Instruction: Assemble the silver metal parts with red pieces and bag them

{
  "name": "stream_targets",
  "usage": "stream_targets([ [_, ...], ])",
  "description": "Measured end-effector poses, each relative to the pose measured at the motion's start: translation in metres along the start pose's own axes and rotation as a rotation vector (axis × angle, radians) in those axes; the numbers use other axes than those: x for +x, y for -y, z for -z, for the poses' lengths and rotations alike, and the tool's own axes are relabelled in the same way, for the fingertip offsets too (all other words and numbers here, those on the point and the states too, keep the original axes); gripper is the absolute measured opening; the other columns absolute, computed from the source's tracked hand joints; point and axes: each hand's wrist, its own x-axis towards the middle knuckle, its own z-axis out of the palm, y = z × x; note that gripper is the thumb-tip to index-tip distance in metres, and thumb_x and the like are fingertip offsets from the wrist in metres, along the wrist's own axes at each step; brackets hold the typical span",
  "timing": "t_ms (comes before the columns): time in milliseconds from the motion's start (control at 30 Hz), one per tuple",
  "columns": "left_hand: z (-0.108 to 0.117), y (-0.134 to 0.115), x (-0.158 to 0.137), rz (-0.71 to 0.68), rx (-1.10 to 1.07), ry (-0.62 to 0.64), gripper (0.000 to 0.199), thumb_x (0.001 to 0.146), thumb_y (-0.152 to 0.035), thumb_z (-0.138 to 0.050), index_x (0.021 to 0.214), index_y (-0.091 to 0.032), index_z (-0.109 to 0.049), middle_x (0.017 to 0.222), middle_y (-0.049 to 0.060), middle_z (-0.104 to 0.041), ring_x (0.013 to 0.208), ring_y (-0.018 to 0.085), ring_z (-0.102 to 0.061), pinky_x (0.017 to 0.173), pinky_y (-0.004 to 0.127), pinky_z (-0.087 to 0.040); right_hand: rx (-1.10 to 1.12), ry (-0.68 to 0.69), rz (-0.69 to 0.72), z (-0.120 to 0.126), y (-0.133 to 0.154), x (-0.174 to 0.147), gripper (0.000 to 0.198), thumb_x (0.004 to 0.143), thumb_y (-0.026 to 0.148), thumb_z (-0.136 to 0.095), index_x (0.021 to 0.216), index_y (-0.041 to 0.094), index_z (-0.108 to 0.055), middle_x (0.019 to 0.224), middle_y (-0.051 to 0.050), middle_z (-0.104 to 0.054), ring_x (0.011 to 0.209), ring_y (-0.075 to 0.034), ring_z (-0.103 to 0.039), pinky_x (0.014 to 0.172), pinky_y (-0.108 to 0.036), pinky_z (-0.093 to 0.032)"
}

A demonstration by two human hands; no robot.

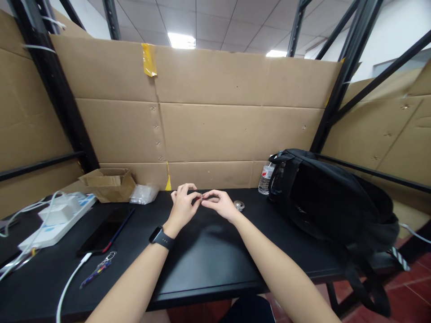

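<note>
My left hand (183,204), with a dark smartwatch on its wrist, is raised just over the black table (208,251). Its thumb and index finger are pinched, while the other fingers are bent. Facing it, my right hand (220,204) pinches too, fingertips almost touching those of the left. Between both pinches is a tiny, thin, shiny piece (201,196); it is too small to tell its kind, and the fingertips partly cover it. Close to the right wrist lies a small round, clear-and-silvery object (239,205).
On the right a black backpack (330,202) leans by a water bottle (265,179). At left are an open cardboard box (112,190), a clear plastic bag (144,194), a power strip (60,222), a cabled phone (107,231) and a keychain (97,271). Cardboard walls (208,134) enclose the table.
</note>
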Motion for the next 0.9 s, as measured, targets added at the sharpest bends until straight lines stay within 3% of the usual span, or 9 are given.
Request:
stream_targets([
  [133,0.001,0.001,0.0,0.01,-0.003,-0.003,0.009,0.086,-0.027,-0.067,0.087,-0.027,-0.075,0.119,0.009,-0.059,0.116,0.03,-0.049,0.094,0.046,-0.034,-0.207,-0.041,0.078,0.004,0.001,0.003,0.028,0.083,0.047,-0.07,0.09,0.02,-0.072,0.094,-0.005,-0.072,0.089,-0.021,-0.068,0.08,-0.035,-0.054],
  [233,0.0,0.002,0.0,0.004,-0.022,-0.001,0.008,0.086,-0.029,-0.067,0.087,-0.027,-0.075,0.118,0.008,-0.059,0.115,0.029,-0.05,0.094,0.045,-0.035,-0.364,-0.076,0.165,0.005,-0.001,0.004,0.019,0.083,0.04,-0.07,0.08,0.021,-0.072,0.098,-0.005,-0.07,0.093,-0.02,-0.065,0.085,-0.035,-0.051],
  [367,-0.001,0.003,0.0,-0.029,-0.056,0.06,0.009,0.088,-0.029,-0.065,0.088,-0.027,-0.074,0.113,0.007,-0.06,0.113,0.028,-0.052,0.093,0.042,-0.037,-0.397,-0.08,0.166,0.004,-0.005,0.004,0.014,0.084,0.032,-0.068,0.076,0.021,-0.071,0.102,-0.005,-0.067,0.095,-0.019,-0.063,0.087,-0.034,-0.048],
  [533,0.0,0.005,0.001,0.051,-0.112,0.117,0.027,0.097,-0.025,-0.046,0.11,-0.03,-0.068,0.117,0.006,-0.06,0.112,0.025,-0.053,0.093,0.042,-0.038,-0.491,-0.089,0.116,0.006,-0.006,0.004,0.007,0.078,0.019,-0.068,0.071,0.02,-0.07,0.104,-0.004,-0.063,0.096,-0.018,-0.061,0.086,-0.032,-0.046],
  [767,-0.012,0.01,-0.01,0.003,-0.059,0.414,0.025,0.089,-0.047,-0.062,0.109,-0.036,-0.073,0.13,0.003,-0.058,0.12,0.029,-0.049,0.096,0.046,-0.039,-0.58,-0.037,0.085,0.011,-0.008,0.003,0.009,0.075,0.012,-0.068,0.069,0.018,-0.07,0.11,-0.005,-0.059,0.096,-0.017,-0.06,0.076,-0.027,-0.047],
  [900,-0.012,0.021,-0.008,0.033,-0.04,0.449,0.033,0.092,-0.046,-0.057,0.123,-0.039,-0.067,0.134,0.004,-0.058,0.121,0.03,-0.05,0.098,0.048,-0.04,-0.699,-0.046,0.088,0.016,-0.016,0.006,0.01,0.075,0.011,-0.068,0.069,0.018,-0.069,0.105,-0.004,-0.061,0.1,-0.018,-0.059,0.088,-0.03,-0.045],
])
